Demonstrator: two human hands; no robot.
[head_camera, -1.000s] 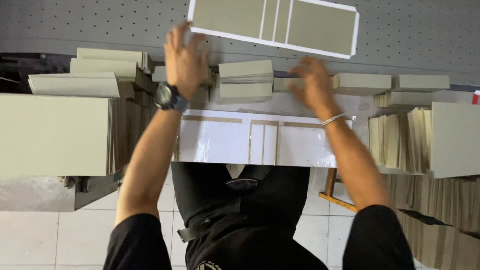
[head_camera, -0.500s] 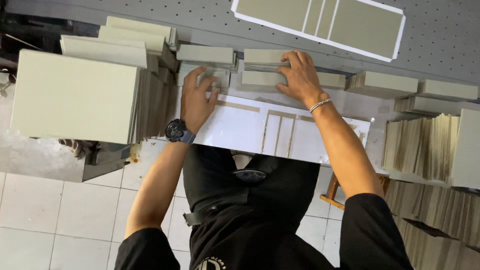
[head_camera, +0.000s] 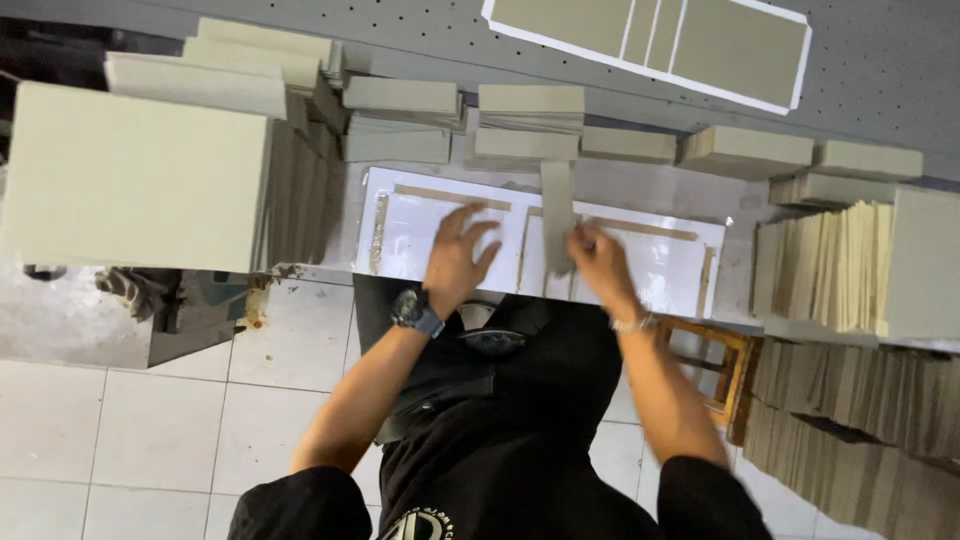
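A white sheet (head_camera: 420, 225) with grey-brown glue-edged borders lies at the table's near edge. My left hand (head_camera: 458, 255), with a dark wristwatch, rests flat on the sheet's left half, fingers spread. My right hand (head_camera: 598, 262), wearing a thin bracelet, grips the lower end of a narrow grey cardboard strip (head_camera: 557, 205) that stands along the sheet's middle line. Just beyond the sheet sit low stacks of narrow grey strips (head_camera: 530, 105).
A tall stack of large grey boards (head_camera: 130, 175) stands at the left, more stacks on edge (head_camera: 840, 265) at the right. A finished white sheet with grey panels (head_camera: 660, 40) lies on the perforated tabletop behind. A wooden stool (head_camera: 715, 365) is below right, over tiled floor.
Both hands drew back from the far strip stacks to the white sheet. My right hand now holds a narrow strip over the sheet's middle; my left lies flat on its left half.
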